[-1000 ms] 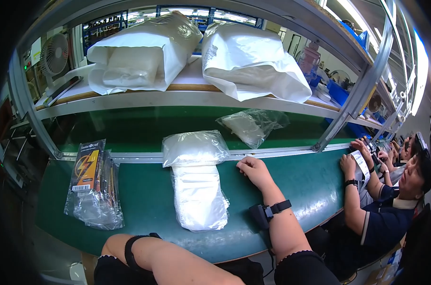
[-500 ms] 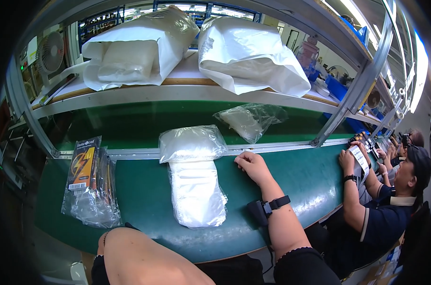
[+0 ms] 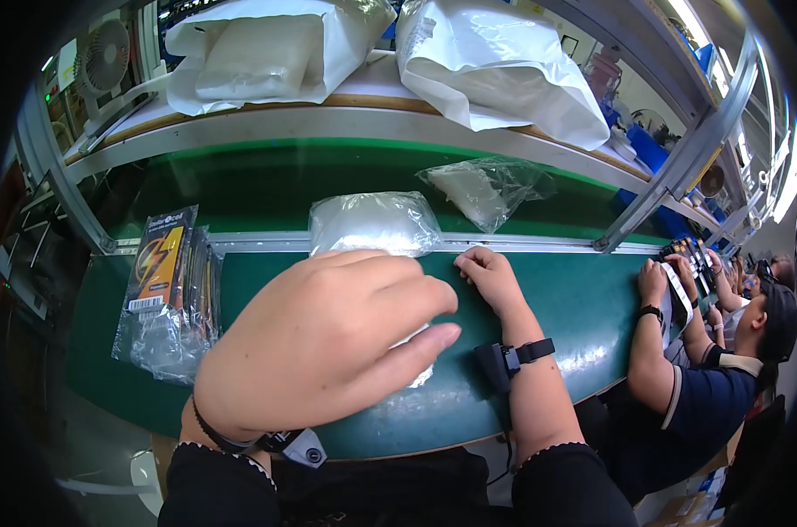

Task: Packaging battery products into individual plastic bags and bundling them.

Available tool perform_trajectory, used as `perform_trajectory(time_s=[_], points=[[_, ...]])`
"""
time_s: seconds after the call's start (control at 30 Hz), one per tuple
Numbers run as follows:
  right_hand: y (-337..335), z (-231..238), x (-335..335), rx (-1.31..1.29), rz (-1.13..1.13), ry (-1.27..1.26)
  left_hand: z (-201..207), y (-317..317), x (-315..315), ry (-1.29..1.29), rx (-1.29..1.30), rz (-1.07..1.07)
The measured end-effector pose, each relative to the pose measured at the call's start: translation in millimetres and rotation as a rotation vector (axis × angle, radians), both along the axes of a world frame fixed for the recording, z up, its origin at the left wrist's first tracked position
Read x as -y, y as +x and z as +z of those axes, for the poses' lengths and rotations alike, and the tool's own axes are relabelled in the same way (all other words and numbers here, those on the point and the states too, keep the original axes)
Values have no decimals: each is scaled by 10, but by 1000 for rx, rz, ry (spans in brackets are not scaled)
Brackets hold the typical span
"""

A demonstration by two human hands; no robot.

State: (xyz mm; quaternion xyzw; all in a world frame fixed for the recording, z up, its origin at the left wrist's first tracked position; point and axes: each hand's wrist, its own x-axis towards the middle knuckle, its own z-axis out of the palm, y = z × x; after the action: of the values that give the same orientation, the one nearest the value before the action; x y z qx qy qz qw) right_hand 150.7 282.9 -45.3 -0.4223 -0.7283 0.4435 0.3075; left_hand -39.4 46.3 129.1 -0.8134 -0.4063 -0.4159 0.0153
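My left hand (image 3: 328,338) is raised large over the middle of the bench, back upward. Its thumb and index finger are apart, and nothing shows between them. Behind it lies a stack of clear plastic bags (image 3: 372,224); the hand hides most of its near part. My right hand (image 3: 491,277) rests by the bench's back rail, right of the stack, fingers curled in with nothing visible in them. At the left stand several black-and-orange printed card packs (image 3: 159,268) in clear wrapping.
A loose clear bag with whitish contents (image 3: 478,195) lies behind the metal rail (image 3: 521,242). Two large white sacks (image 3: 504,75) sit on the shelf above. A co-worker (image 3: 710,391) handles a white strip at the right. A small fan (image 3: 106,57) stands far left.
My left hand has come up from the lower edge to over the bag stack, where earlier mostly the arm showed. My right hand stays by the rail. The view has tilted down.
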Motion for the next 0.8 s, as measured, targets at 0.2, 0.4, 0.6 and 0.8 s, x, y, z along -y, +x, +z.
perform_trajectory(time_s=[0.2,0.4,0.6,0.8], points=[[-55,35,42,41,23,-14,21,-112,61,-459,-163,37],[11,34,27,47,-14,82,-153,-151,-56,-496,-102,58],[-65,-76,24,-2,-99,121,-807,-799,-830,-698,-34,374],[-316,-279,4,-408,-140,194,-2217,-2325,-1683,-500,522,607]])
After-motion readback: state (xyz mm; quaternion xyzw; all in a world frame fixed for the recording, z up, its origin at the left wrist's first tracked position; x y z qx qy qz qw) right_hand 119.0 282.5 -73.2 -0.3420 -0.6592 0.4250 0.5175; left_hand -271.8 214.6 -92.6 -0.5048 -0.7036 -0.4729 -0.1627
